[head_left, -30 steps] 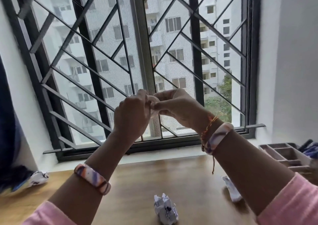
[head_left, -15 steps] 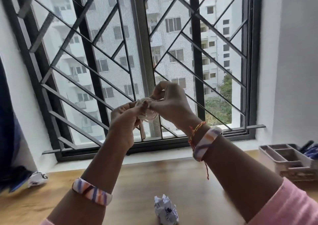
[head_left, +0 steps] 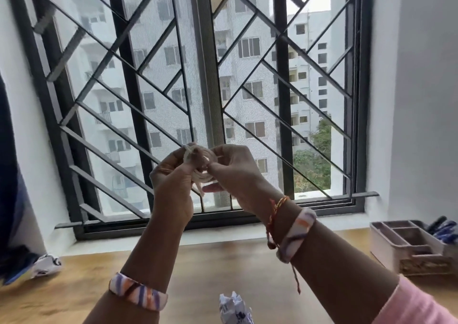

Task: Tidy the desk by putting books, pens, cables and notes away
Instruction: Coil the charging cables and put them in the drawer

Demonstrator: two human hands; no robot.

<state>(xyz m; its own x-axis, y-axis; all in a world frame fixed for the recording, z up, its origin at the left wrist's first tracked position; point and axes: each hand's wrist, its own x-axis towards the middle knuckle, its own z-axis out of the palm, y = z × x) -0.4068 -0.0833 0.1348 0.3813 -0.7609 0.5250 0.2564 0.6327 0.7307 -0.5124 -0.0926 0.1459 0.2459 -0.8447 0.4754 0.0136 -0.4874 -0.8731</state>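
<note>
Both my hands are raised in front of the window, holding a small coil of white cable (head_left: 202,165) between them. My left hand (head_left: 173,185) grips the coil from the left, fingers curled round it. My right hand (head_left: 235,172) pinches the coil's right side with thumb and fingers. Most of the coil is hidden by my fingers. A crumpled paper note (head_left: 234,307) lies on the wooden desk (head_left: 223,261) below my wrists. Another crumpled paper (head_left: 47,265) lies at the desk's far left.
A beige desk organiser (head_left: 406,247) with several compartments stands at the right, blue pens (head_left: 446,232) behind it. A dark blue cloth (head_left: 10,224) hangs at the left edge. The barred window (head_left: 198,75) and its sill run along the back.
My hands have turned the cable coil between them and shifted slightly left and lower; the coil looks more tightly wound. The view has dipped a little.
</note>
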